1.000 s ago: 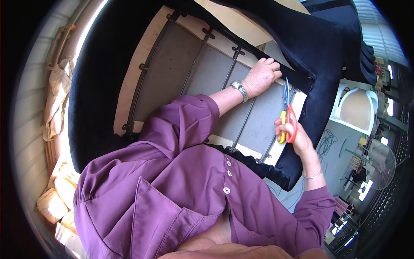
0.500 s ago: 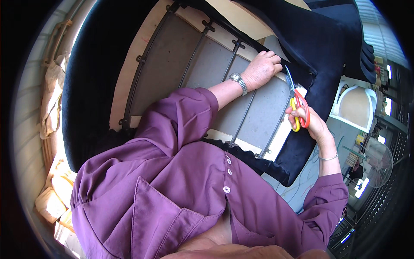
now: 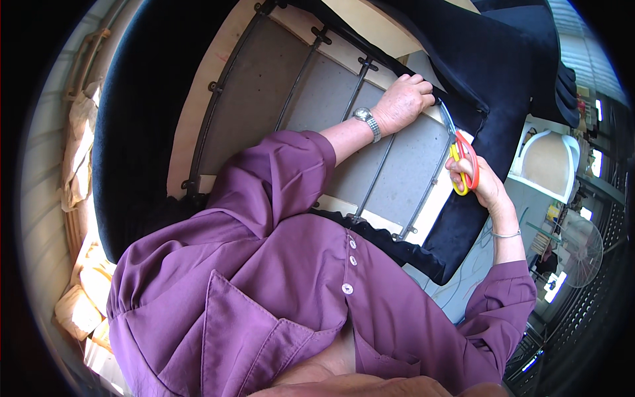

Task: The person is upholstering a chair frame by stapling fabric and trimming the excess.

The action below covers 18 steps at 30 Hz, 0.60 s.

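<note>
An upturned chair seat frame [image 3: 278, 99] lies under me, with grey backing, black springs and pale wooden edges. Dark blue velvet fabric [image 3: 489, 73] is wrapped around it. My left hand [image 3: 407, 102], with a wristwatch, presses on the fabric's edge at the frame's far side. My right hand [image 3: 479, 178] grips orange-handled scissors [image 3: 460, 149], whose blades point up at the fabric edge just beside my left fingers. My purple shirt fills the lower picture.
A pale unupholstered chair frame [image 3: 546, 159] stands at the right, with a standing fan [image 3: 582, 248] below it. Beige padding scraps [image 3: 83, 291] lie along the left edge. More dark velvet [image 3: 139, 126] hangs at the left of the seat.
The scissors and my right hand have moved up along the fabric edge toward my left hand. My left hand has stayed on the fabric edge.
</note>
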Each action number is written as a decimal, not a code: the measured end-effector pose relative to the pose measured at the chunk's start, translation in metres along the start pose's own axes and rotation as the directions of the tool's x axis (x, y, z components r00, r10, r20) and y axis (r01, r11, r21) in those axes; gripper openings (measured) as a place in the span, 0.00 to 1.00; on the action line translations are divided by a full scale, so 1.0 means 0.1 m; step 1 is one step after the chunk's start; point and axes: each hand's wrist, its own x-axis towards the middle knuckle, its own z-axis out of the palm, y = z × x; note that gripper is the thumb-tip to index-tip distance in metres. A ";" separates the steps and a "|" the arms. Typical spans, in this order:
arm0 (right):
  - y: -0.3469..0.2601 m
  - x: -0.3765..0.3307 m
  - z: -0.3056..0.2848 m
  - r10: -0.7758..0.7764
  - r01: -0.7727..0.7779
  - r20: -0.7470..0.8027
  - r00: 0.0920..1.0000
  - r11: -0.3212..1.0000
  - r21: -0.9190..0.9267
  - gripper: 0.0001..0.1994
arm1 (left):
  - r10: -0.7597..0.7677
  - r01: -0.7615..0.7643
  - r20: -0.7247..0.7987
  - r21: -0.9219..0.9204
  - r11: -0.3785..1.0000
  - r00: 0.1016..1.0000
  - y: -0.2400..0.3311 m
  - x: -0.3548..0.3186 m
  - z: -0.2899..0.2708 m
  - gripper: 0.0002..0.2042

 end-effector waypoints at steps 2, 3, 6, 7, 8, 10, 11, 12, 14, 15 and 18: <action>0.03 0.01 -0.01 0.004 -0.004 -0.021 1.000 1.000 -0.008 0.14 | 0.011 -0.011 0.003 0.002 1.000 1.000 0.00 0.01 -0.01 0.06; 0.04 0.02 -0.01 0.003 -0.003 -0.019 1.000 1.000 -0.007 0.14 | 0.011 -0.011 0.004 0.003 1.000 1.000 0.00 0.01 -0.01 0.06; 0.07 0.04 0.00 0.012 -0.014 -0.027 1.000 0.998 -0.061 0.13 | 0.008 -0.010 0.040 0.042 0.999 0.999 0.00 0.01 0.00 0.06; 0.08 0.04 0.00 0.006 -0.008 -0.036 0.999 0.999 -0.054 0.13 | 0.011 -0.013 0.041 0.051 0.999 0.999 0.00 0.01 0.01 0.05; 0.06 0.04 0.02 0.001 -0.003 -0.045 0.999 0.998 -0.057 0.12 | 0.008 -0.010 0.033 0.057 0.998 0.999 -0.01 -0.01 0.00 0.05; 0.05 0.04 0.05 -0.009 0.005 -0.045 0.999 0.997 -0.082 0.12 | 0.006 -0.009 0.032 0.069 0.998 0.999 -0.03 -0.03 -0.04 0.06; 0.07 0.04 0.04 -0.019 0.014 -0.048 0.999 0.996 -0.091 0.12 | 0.015 -0.019 0.044 0.079 0.997 0.999 -0.03 -0.03 -0.04 0.07; 0.08 0.01 0.05 -0.024 0.020 -0.047 0.999 0.996 -0.086 0.12 | 0.019 -0.023 0.047 0.084 0.996 0.999 -0.03 -0.01 -0.04 0.07; 0.10 -0.08 0.11 -0.033 0.030 -0.072 0.997 0.999 -0.035 0.12 | 0.042 -0.046 0.053 0.084 0.995 0.998 -0.03 0.00 -0.05 0.08; 0.13 -0.10 0.14 -0.066 0.067 -0.063 0.996 0.998 0.016 0.12 | 0.041 -0.046 0.056 0.090 0.995 0.998 -0.05 0.01 -0.07 0.08; 0.16 -0.15 0.26 -0.131 0.132 -0.032 0.991 0.989 0.068 0.13 | 0.044 -0.040 -0.050 0.083 0.996 0.998 -0.11 0.05 -0.10 0.09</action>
